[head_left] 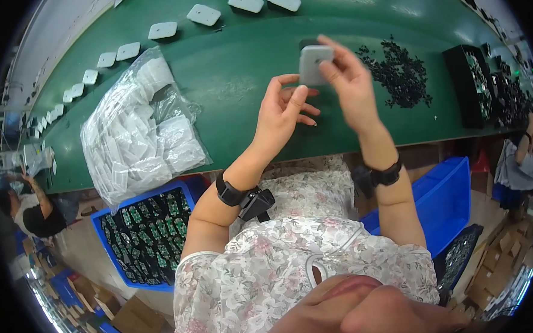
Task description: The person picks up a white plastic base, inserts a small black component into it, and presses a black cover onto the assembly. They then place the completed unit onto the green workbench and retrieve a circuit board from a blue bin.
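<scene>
Above the green table, my right hand [354, 83] is closed on a small white plastic case [313, 66] with rounded corners. The thumb presses on its pale face, and a dark part shows behind its upper edge. My left hand [280, 110] is just to the lower left of the case, fingers loosely bent and apart, with nothing seen in it. A pile of small black parts [401, 74] lies on the table to the right of my right hand. Left of my left hand rests a clear plastic bag [137, 140] full of white plastic shells.
Similar white cases [204, 15] stand in a curved row along the table's far and left side. A black box [466, 86] of parts stands at the right. Below the table edge are a blue crate [117, 259] of green circuit boards and another blue crate [446, 196]. People work at both sides.
</scene>
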Available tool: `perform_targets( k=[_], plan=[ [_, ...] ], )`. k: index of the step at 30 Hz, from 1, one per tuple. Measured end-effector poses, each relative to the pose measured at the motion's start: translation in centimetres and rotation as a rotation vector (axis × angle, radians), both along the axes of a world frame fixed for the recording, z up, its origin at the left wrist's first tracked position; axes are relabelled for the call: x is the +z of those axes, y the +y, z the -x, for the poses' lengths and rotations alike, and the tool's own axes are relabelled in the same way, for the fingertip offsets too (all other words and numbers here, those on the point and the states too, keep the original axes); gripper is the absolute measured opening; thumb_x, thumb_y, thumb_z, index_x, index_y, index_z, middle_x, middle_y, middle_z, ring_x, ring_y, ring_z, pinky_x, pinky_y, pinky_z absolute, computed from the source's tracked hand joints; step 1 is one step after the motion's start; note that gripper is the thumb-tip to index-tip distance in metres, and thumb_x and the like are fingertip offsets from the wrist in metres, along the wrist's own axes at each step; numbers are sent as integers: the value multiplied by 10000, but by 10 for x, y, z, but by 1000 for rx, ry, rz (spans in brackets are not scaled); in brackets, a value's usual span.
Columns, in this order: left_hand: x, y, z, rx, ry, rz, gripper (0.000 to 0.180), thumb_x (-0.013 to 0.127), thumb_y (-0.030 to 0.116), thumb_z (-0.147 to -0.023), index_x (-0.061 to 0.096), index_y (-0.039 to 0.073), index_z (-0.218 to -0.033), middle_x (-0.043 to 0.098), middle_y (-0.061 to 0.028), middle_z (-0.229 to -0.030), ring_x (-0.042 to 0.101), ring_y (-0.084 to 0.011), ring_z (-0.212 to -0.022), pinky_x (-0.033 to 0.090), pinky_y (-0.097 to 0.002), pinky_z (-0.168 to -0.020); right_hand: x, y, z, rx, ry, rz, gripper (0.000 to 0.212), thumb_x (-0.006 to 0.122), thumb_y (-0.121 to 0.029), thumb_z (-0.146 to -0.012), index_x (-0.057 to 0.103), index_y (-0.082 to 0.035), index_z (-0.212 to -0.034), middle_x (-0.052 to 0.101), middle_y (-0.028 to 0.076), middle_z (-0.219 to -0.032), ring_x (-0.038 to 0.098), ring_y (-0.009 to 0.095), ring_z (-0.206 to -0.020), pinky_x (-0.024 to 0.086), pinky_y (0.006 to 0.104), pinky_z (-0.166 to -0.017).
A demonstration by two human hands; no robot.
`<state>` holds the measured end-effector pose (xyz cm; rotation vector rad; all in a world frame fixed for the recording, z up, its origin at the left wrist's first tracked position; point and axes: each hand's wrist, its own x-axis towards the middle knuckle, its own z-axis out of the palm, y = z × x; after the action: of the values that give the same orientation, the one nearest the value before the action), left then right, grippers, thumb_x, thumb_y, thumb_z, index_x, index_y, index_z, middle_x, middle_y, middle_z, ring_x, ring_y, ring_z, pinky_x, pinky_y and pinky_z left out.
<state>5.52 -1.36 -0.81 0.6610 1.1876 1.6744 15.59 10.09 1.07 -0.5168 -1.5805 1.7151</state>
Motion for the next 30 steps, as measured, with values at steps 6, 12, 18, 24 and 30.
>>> perform_targets(
  k=[6,12,18,24,30],
  plan=[
    [12,-69,8,176,315,-7,319,490,39,-917,428,-6,-1228,585,-149,-1056,602,-156,-755,510,-239,-644,-9,145,42,-127,-375,-600,313,594,-147,-893,586,-54,-1192,609,41,-1054,553,122,-972,438,257,-871],
    [2,-181,14,422,963,70,224,643,36,-821,582,21,-1036,600,-119,-856,582,-192,-619,457,-272,-529,-35,271,64,82,-727,-718,367,588,-250,-900,599,24,-1144,637,78,-1057,561,142,-959,429,262,-847],
    [-33,-295,21,904,1049,690,95,592,97,-857,602,43,-934,599,-127,-856,602,-273,-713,472,-341,-619,-71,368,54,144,-819,-332,413,557,-325,-930,574,-27,-1216,601,15,-1061,536,101,-887,434,250,-755],
    [-87,-370,64,945,1171,1111,314,657,266,-813,609,19,-999,612,-124,-939,559,-309,-931,449,-395,-802,-61,363,47,-91,-681,-517,405,546,-348,-929,585,-64,-1214,599,64,-1132,549,153,-1008,432,299,-853],
    [-113,-324,89,565,1451,1201,501,728,323,-713,581,11,-1076,610,-156,-994,545,-340,-945,453,-429,-802,-10,223,10,-140,-598,-802,284,538,-239,-943,630,-51,-1134,632,62,-1067,580,144,-953,446,256,-835]
  ],
)
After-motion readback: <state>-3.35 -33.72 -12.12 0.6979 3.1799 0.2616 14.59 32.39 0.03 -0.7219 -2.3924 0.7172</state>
